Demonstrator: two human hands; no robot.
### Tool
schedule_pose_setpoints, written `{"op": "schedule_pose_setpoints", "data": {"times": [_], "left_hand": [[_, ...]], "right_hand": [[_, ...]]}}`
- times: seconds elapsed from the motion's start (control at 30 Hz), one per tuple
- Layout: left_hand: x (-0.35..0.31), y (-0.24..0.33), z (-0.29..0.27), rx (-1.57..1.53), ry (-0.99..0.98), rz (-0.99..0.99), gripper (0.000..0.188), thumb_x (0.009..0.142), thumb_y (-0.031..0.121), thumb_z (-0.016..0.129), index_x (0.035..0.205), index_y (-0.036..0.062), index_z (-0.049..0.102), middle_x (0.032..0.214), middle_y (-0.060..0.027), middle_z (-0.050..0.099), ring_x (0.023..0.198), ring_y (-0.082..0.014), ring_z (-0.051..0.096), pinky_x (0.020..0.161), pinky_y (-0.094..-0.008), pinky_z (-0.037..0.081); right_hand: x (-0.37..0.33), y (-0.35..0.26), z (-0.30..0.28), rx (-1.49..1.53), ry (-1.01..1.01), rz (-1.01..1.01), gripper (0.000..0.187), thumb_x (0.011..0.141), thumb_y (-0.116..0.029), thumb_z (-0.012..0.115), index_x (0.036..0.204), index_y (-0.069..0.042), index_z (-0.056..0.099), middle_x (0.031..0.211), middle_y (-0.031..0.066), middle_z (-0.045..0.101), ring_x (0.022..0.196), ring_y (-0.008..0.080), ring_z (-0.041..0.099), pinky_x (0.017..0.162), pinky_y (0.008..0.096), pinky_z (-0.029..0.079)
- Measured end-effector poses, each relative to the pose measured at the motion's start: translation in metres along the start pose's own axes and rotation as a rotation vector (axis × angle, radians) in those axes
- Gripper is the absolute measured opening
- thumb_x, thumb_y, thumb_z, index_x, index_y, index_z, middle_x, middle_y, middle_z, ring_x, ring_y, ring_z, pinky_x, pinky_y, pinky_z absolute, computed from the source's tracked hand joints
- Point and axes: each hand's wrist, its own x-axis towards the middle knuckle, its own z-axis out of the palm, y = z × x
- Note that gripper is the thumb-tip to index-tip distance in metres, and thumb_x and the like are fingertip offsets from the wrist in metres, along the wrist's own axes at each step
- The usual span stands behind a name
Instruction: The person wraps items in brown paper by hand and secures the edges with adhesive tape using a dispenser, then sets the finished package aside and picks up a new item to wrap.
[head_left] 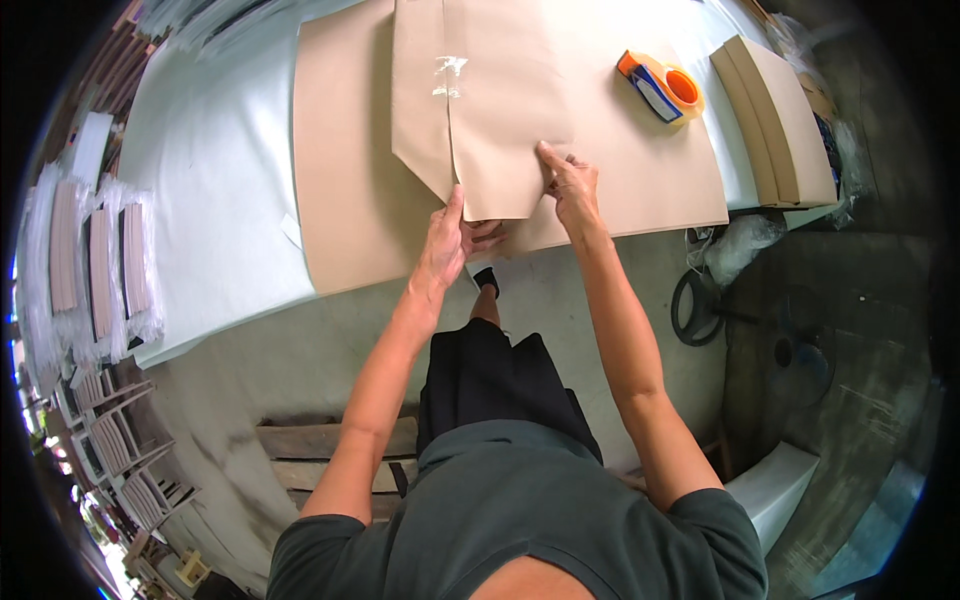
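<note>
White-topped table beyond the fingers; flat brown sheet under them; folded brown paper at fingertips: left hand pinching near edge, right hand index touching right side, grip unclear; tape dispenser beyond right fingers.

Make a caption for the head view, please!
Left hand and right hand on folded brown paper near orange tape dispenser.

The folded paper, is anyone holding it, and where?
The left hand holds the folded paper by its near edge, thumb on top. The right hand touches its right side; I can't tell if it grips.
</note>
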Motion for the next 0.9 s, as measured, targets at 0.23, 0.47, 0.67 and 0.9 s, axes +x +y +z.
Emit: {"op": "schedule_pose_setpoints", "data": {"times": [0.23, 0.47, 0.67, 0.9], "left_hand": [[-0.049, -0.007, -0.005, 0.243, -0.081, -0.117, 0.055, 0.098, 0.042, 0.049, 0.127, -0.0054, 0.051, 0.125, -0.015, 0.059, 0.115, -0.0251, 0.058, 0.097, -0.0462, 0.047], [-0.023, 0.115, 0.003, 1.176, -0.171, 0.497, 0.041, 0.098, 0.029, 0.052, 0.128, 0.0024, 0.057, 0.117, -0.0148, 0.066, 0.114, -0.0194, 0.059, 0.1, -0.0324, 0.043], [0.161, 0.137, 0.013, 2.13, -0.234, 1.156, 0.051, 0.099, 0.033, 0.042, 0.144, 0.0103, 0.037, 0.148, -0.0052, 0.039, 0.137, -0.0268, 0.035, 0.109, -0.0489, 0.033], [0.118, 0.092, -0.012, 2.281, -0.262, 1.115, 0.057, 0.096, 0.034, 0.046, 0.147, 0.0111, 0.032, 0.152, -0.0025, 0.032, 0.14, -0.0234, 0.03, 0.11, -0.05, 0.031]], "right_hand": [[-0.092, 0.033, -0.018, -0.095, -0.112, 0.046, 0.029, 0.081, -0.019, 0.074, 0.085, 0.009, 0.067, 0.076, 0.013, 0.067, 0.067, 0.017, 0.064, 0.064, 0.0315, 0.055], [-0.076, -0.047, -0.032, -0.565, -0.18, -0.563, 0.017, 0.09, -0.014, 0.064, 0.089, 0.002, 0.068, 0.081, 0.009, 0.071, 0.073, 0.0163, 0.067, 0.075, 0.0292, 0.052], [0.072, -0.051, 0.034, -1.224, -0.38, -1.428, 0.044, 0.095, -0.033, 0.053, 0.13, -0.005, 0.053, 0.135, 0.0115, 0.053, 0.125, 0.0262, 0.049, 0.106, 0.0449, 0.038], [0.036, -0.005, 0.02, -1.51, -0.41, -1.271, 0.073, 0.091, -0.056, 0.044, 0.144, -0.007, 0.035, 0.151, 0.0084, 0.033, 0.141, 0.021, 0.027, 0.117, 0.0464, 0.017]]}}
